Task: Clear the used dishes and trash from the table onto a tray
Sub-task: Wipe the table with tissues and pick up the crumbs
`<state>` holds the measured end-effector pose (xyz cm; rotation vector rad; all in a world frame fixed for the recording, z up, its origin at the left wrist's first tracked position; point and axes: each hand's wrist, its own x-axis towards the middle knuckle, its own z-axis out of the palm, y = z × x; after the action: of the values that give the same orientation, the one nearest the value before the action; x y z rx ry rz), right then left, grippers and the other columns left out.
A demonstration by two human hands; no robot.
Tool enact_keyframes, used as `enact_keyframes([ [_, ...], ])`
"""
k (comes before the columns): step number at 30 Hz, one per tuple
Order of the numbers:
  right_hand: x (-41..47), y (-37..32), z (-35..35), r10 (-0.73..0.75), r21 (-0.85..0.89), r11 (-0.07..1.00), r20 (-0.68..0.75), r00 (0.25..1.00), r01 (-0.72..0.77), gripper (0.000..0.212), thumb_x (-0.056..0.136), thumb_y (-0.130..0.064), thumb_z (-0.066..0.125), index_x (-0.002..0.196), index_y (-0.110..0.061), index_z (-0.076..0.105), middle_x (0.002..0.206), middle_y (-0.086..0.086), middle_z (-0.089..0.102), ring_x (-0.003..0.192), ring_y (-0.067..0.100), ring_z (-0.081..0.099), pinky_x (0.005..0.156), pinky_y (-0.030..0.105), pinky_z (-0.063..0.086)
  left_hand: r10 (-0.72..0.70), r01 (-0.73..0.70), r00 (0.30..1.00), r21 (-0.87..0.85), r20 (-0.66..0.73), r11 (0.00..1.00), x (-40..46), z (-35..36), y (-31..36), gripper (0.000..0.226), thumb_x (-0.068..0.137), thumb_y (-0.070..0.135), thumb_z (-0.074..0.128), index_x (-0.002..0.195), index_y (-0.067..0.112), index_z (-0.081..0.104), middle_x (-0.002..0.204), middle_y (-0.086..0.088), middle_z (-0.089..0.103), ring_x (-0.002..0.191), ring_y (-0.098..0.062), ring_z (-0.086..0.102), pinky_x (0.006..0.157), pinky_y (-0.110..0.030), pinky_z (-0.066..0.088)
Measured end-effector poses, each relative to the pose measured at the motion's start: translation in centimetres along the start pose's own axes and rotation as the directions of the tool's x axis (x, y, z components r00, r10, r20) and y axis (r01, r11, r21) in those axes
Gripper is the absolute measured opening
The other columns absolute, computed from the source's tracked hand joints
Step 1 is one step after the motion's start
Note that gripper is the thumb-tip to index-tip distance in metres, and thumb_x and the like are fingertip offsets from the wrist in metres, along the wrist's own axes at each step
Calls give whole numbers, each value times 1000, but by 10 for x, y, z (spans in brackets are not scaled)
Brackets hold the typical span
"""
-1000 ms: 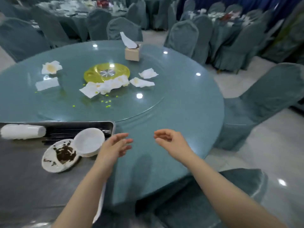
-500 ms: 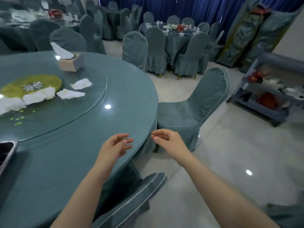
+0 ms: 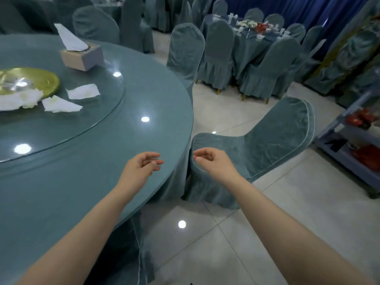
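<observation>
White crumpled napkins [image 3: 61, 104] are lying on the glass turntable [image 3: 98, 120] of the round surface [image 3: 154, 95], just on the near side of the yellow-green plate [image 3: 41, 79]. One napkin [image 3: 83, 91] is sitting flat beside the plate's rim, a second is stretching with its long axis running away from the plate towards the turntable's edge, and a third wad [image 3: 18, 99] is overlapping the plate rim. Beyond the plate, a tissue box [image 3: 82, 56] is standing with a sheet pointing up and away.

Both hands are hovering empty, well apart from the plate: the left hand [image 3: 141, 165] over the surface's edge, the right hand [image 3: 213, 161] out over a covered chair [image 3: 257, 145], fingers loosely curled and holding nothing.

No tray is showing here, so I cannot tell where it is. Likely risks: the gaze is drifting towards the floor and chairs, so napkins could be getting missed; reaching across for the plate may be spinning the turntable, and light paper could be sliding off.
</observation>
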<state>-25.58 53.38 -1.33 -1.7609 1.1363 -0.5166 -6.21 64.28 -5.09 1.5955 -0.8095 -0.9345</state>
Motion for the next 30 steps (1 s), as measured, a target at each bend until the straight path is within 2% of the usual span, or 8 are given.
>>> enact_keyframes([
  [4,60,2,-2,-24,-25,999,115,993,27,17,90,-14,62,105,-14,69,102,-4,69,96,7,63,78,6,45,-47,44,988,-23,-149,999,22,-2,11,24,94,0,46,109,12,59,97,-1,69,82,-13,65,75,-26,45],
  [8,121,-14,9,-75,-58,994,258,963,93,18,89,-13,62,106,-11,69,106,3,70,99,13,64,90,23,48,-96,77,932,-70,-350,995,33,-15,17,25,93,-3,45,107,12,58,96,-4,68,81,-14,64,72,-25,43],
  [13,186,-39,45,-179,-65,972,425,887,227,17,89,-14,62,105,-13,69,101,2,69,92,12,61,85,26,48,-171,65,797,-199,-579,978,26,-21,8,25,92,-1,48,101,18,60,97,-1,70,84,-15,64,73,-27,42],
  [17,213,-51,89,-208,-74,952,555,805,297,17,89,-13,60,102,-14,71,96,0,69,86,10,59,75,22,47,-255,55,648,-290,-717,955,15,-32,-6,28,90,-4,50,105,16,61,104,-2,68,87,-18,63,72,-25,42],
  [21,239,-65,136,-231,-84,927,640,733,365,17,89,-14,60,99,-16,72,86,-7,66,74,6,56,54,7,40,-279,62,516,-289,-810,955,11,-64,-19,31,88,-3,55,109,19,61,105,3,68,86,-10,64,74,-24,43],
  [24,265,-79,167,-229,-89,919,672,704,384,18,89,-15,59,102,-16,71,91,-5,67,79,6,58,64,14,42,-281,60,451,-285,-847,957,23,-93,-29,32,87,-3,56,109,20,62,106,3,68,88,-11,64,74,-24,43],
  [26,282,-87,185,-215,-93,924,678,703,372,16,90,-15,59,102,-16,70,95,-4,67,85,9,59,72,19,44,-287,67,440,-288,-851,955,39,-113,-34,31,88,-3,55,110,18,62,107,1,67,89,-13,63,74,-24,43],
  [30,320,-92,211,-175,-158,914,676,716,373,14,89,-18,59,99,-22,68,95,-9,66,89,9,61,77,21,46,-303,103,435,-288,-848,952,78,-147,-42,30,88,-5,55,112,12,60,112,-4,65,98,-17,60,78,-25,42],
])
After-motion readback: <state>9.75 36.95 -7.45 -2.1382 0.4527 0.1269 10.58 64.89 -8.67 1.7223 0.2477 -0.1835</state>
